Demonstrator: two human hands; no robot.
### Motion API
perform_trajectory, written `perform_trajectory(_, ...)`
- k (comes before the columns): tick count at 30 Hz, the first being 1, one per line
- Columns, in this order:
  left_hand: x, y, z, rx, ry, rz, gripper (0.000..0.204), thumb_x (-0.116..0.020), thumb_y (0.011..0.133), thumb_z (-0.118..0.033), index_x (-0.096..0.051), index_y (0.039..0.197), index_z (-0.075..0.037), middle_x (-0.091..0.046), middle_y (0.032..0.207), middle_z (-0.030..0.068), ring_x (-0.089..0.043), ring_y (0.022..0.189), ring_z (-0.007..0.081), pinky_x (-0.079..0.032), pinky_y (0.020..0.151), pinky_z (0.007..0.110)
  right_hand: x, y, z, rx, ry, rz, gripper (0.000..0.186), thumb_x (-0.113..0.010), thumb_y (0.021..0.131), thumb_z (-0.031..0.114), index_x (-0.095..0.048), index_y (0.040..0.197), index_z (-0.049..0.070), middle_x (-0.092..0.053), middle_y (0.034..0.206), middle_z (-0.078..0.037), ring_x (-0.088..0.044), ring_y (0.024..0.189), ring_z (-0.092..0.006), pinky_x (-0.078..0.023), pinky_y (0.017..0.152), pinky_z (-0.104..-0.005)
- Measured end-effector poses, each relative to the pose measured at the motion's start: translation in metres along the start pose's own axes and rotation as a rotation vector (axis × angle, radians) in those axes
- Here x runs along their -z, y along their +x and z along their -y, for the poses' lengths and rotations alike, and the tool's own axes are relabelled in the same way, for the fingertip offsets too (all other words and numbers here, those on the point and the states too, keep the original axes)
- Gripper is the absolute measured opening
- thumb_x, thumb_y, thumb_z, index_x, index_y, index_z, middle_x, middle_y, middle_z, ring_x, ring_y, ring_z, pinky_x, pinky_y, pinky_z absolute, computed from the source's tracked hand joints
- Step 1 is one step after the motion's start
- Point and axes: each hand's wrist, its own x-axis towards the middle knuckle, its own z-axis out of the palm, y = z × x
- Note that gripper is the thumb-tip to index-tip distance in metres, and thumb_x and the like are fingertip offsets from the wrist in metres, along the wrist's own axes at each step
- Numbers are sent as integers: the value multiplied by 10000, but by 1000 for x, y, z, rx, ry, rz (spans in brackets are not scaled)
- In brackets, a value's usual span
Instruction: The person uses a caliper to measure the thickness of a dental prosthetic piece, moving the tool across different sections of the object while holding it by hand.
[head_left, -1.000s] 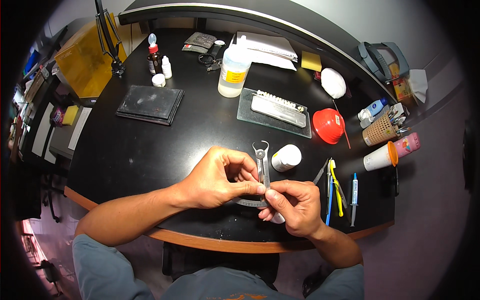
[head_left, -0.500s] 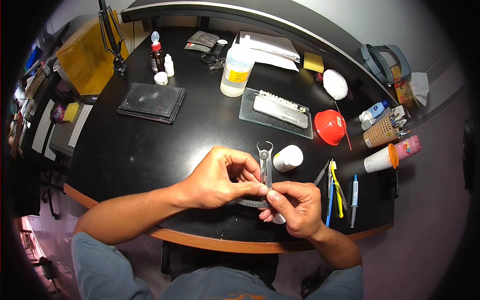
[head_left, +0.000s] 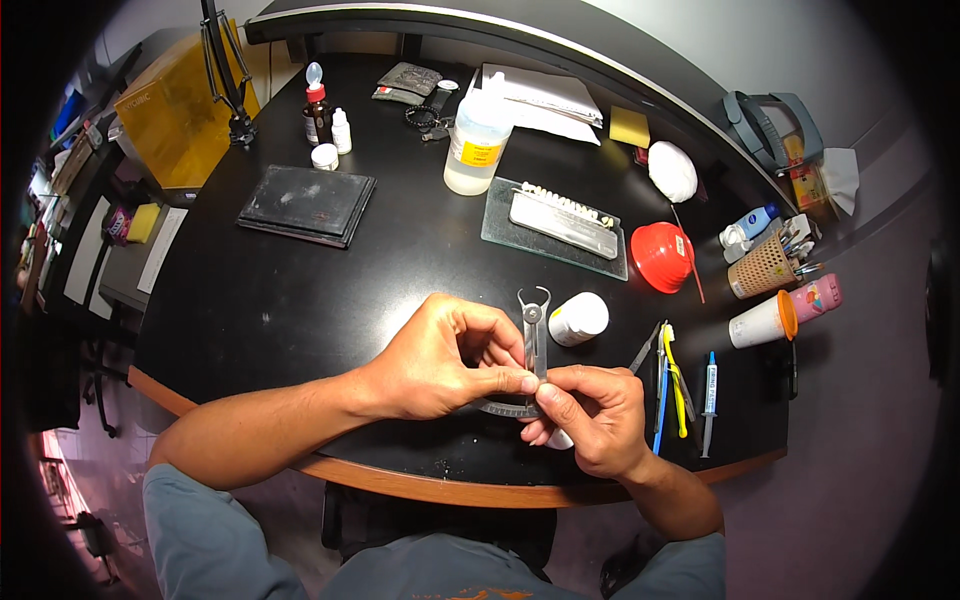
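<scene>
One metal caliper [head_left: 541, 358], held just left of the white jar [head_left: 580, 320] | left hand [head_left: 425, 360] and right hand [head_left: 603, 415]: each closed in a pinch on its nearer part | step — apparently adjusting or reading the curved scale [head_left: 508, 409] — next move likely calls for steadiness

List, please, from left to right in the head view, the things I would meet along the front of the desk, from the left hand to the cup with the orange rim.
Left hand → metal caliper → right hand → yellow toothbrush → syringe → white cup.
</scene>
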Motion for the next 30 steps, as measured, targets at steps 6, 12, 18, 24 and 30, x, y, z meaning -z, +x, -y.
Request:
perform_trajectory(6, 4, 2, -5, 25, -25, 16, 145, -824, 837, -6, -708, 920, 18, -729, 871, 67, -698, 827, 104, -566, 766, 257, 4, 0, 3, -5, -7, -38, 158, -609, 1001, 35, -709, 996, -87, -708, 816, -116, -720, 659, -146, -569, 548, -233)
perform_trajectory(12, 17, 5, -11, 53, 91, 76, 150, -828, 831, -6, -720, 932, 20, -732, 882, 69, -691, 822, 102, -556, 789, 267, 16, 1, 4, 16, -40, -109, 129, -619, 980, 20, -704, 933, -66, -689, 767, -88, -682, 610, -114, -543, 540, -226)
perform_trajectory(18, 15, 6, -8, 41, 100, 69, 150, -839, 825, -21, -716, 902, 15, -730, 884, 63, -688, 817, 97, -551, 792, 262, 14, 1, 4, 35, -58, -107, 121, -625, 971, 6, -702, 929, -78, -694, 791, -94, -684, 612, -114, -542, 538, -224)
perform_trajectory(24, 5, 3, -3, 41, 35, 25, 148, -839, 823, -16, -697, 858, 13, -731, 881, 82, -697, 823, 108, -556, 757, 254, 5, 2, 2, 14, -49, -48, 118, -630, 970, -2, -710, 958, -89, -704, 806, -112, -713, 641, -137, -562, 533, -229)
perform_trajectory(30, -1, 0, 1, 29, 72, -43, 165, -832, 824, 1, -669, 825, 26, -729, 873, 98, -713, 816, 124, -569, 736, 255, -2, 3, 1, 33, -79, -30, 115, -634, 967, -9, -711, 949, -92, -712, 792, -116, -720, 649, -141, -572, 542, -231)
